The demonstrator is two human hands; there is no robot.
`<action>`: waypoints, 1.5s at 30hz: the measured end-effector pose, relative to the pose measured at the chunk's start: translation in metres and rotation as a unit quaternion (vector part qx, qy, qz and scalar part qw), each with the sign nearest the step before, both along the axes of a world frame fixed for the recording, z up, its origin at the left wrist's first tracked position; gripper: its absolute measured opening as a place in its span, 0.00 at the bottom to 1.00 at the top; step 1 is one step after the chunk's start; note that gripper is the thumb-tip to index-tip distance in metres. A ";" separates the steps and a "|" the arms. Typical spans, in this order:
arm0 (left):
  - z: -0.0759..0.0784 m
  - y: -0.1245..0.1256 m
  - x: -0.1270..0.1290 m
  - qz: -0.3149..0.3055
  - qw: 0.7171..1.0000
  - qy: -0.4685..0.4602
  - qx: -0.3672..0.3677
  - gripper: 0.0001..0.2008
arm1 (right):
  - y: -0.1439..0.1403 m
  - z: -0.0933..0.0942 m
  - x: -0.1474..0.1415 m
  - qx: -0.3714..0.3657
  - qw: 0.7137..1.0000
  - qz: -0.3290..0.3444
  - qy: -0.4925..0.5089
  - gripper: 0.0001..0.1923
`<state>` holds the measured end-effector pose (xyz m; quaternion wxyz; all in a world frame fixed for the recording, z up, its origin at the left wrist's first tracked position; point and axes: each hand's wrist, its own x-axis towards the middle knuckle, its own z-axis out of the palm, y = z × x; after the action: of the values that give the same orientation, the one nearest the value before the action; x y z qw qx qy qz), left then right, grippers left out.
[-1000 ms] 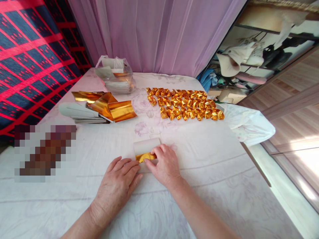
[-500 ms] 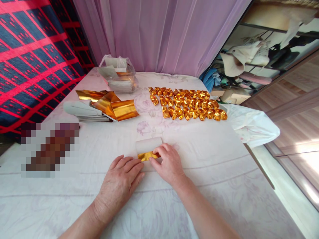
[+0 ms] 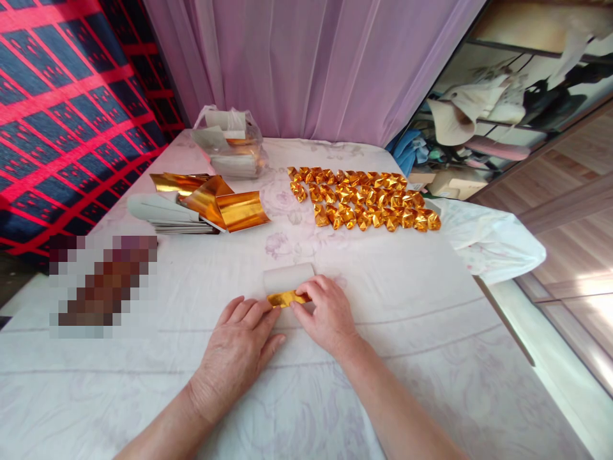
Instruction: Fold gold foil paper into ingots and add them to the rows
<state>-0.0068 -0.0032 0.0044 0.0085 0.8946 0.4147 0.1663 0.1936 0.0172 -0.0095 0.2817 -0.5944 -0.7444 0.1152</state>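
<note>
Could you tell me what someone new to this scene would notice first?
Most striking are the folded gold paper pieces laid in rows at the far right of the white cloth. Near the front, the left hand and right hand press a gold sheet being rolled. A stack of gold sheets lies far left.

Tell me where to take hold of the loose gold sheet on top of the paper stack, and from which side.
Pinch the gold sheet at its near right corner, which curls up off the table. Come from the right, probably with the right hand: that side is open, while the paper stack sits against the sheet's left.
</note>
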 end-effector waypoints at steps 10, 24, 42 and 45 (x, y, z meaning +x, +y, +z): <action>0.006 0.003 -0.010 0.026 0.999 -0.019 -0.009 0.16 | 0.000 0.000 0.001 -0.006 1.000 0.004 -0.005 0.03; -0.005 -0.001 -0.001 -0.008 1.000 -0.012 0.020 0.20 | -0.001 0.002 -0.006 -0.003 0.999 -0.020 -0.035 0.07; -0.002 0.004 -0.008 0.018 0.999 -0.034 0.002 0.16 | 0.007 -0.003 0.018 -0.058 0.992 0.053 0.098 0.09; -0.002 0.004 -0.009 0.011 0.999 -0.028 0.011 0.16 | 0.009 -0.001 0.023 -0.075 0.988 0.070 0.112 0.11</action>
<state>-0.0159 0.0013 0.0029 0.0086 0.8849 0.4223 0.1961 0.2171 0.0260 -0.0105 0.3092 -0.5439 -0.7370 0.2560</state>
